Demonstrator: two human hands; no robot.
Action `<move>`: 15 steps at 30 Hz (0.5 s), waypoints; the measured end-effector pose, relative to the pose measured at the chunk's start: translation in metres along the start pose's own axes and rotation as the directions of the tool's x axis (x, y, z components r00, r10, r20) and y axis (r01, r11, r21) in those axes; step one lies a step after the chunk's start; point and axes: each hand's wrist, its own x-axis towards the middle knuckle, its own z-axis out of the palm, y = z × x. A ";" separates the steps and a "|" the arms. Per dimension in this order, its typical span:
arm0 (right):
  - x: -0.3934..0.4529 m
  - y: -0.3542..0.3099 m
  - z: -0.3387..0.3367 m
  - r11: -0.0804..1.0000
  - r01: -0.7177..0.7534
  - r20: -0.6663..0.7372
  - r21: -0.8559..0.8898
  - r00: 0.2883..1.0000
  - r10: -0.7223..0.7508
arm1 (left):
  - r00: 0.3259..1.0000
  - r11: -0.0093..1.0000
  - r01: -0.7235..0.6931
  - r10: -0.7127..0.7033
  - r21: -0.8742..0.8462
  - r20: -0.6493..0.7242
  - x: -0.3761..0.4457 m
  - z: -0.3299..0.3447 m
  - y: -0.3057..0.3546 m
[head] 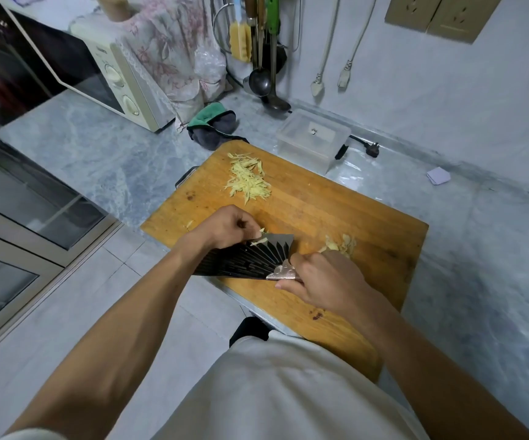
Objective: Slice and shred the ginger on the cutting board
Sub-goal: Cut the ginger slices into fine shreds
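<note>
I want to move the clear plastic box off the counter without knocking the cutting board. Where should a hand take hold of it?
Grip the clear plastic box across its two short side walls, coming down from above. It sits upright with its lid on and apart from the cutting board; a black plug lies by its right end, so lifting straight up probably avoids it.

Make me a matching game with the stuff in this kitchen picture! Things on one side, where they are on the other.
Things:
1. shredded ginger
2. knife
3. microwave
4. clear box

Places:
A. on the counter just behind the board
B. in the right hand
C. far left end of the counter
D. piled at the far end of the board

Pairs: 1-D, 2-B, 3-C, 4-A
</note>
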 end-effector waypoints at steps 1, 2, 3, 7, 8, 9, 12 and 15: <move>0.001 0.000 0.000 1.000 -0.005 -0.010 -0.007 1.000 0.005 | 1.000 1.000 -0.009 0.010 0.013 -0.012 0.001 0.002 0.000; 0.002 0.002 -0.001 1.000 -0.011 -0.020 -0.010 1.000 0.011 | 1.000 1.000 -0.025 0.025 0.011 -0.011 0.002 0.003 0.002; 0.003 0.003 -0.002 1.000 -0.014 -0.023 -0.010 1.000 0.013 | 1.000 1.000 -0.028 0.028 -0.006 -0.002 0.001 0.003 0.003; 0.004 0.005 -0.008 1.000 0.003 -0.032 -0.012 0.999 -0.003 | 0.999 0.999 -0.032 0.032 0.008 0.000 0.004 -0.001 0.006; 0.004 0.005 -0.008 1.000 0.006 -0.025 -0.019 1.000 -0.007 | 0.999 0.999 -0.037 0.037 0.004 -0.021 0.005 -0.002 0.006; 0.004 0.005 -0.008 1.000 0.007 -0.019 -0.025 1.000 -0.007 | 0.998 0.999 -0.040 0.040 -0.011 -0.042 0.007 -0.002 0.005; 0.002 0.006 -0.009 0.999 0.008 -0.013 -0.033 1.000 -0.008 | 0.994 0.999 -0.040 0.038 -0.016 -0.105 0.010 0.000 0.001; -0.001 0.010 -0.010 0.999 -0.033 0.008 -0.037 0.999 0.033 | 0.977 0.999 -0.033 0.029 -0.012 -0.212 0.010 0.002 -0.008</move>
